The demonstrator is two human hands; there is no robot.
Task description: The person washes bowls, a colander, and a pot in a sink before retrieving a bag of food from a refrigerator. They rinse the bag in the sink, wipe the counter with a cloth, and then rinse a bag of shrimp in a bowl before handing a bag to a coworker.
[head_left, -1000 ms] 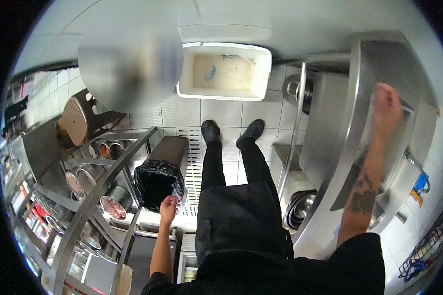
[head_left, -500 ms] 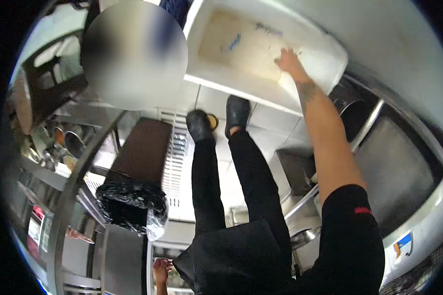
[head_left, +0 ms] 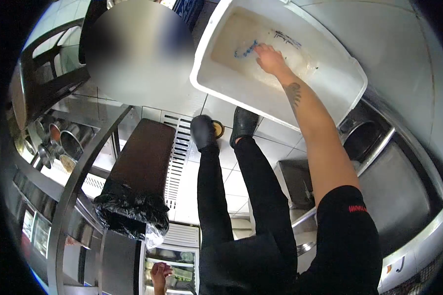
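Observation:
My right hand (head_left: 270, 60) reaches down into a large white tub (head_left: 275, 105), its fingers stretched out and holding nothing. Cloudy, pale brownish liquid covers the tub's floor. Just at my fingertips is a wavy blue mark (head_left: 246, 50), and past the hand lies a scrawled black mark (head_left: 287, 39). Low at the left, my left hand (head_left: 160, 271) hangs with loosely bent fingers and nothing visible in it. It overlaps a glass-fronted or open cabinet (head_left: 182, 263) showing green and pale food.
A brown bin (head_left: 140, 152) with a black bag (head_left: 133, 211) stands left of my legs, beside a slotted floor drain (head_left: 176, 160). Metal shelving (head_left: 79, 184) holds pots at the left. A dark pan (head_left: 362, 139) and steel surface (head_left: 396, 174) are at the right.
My right hand has moved left across the tub, up to the blue mark. The view has shifted slightly, and my left hand stays low with fingers loosely bent.

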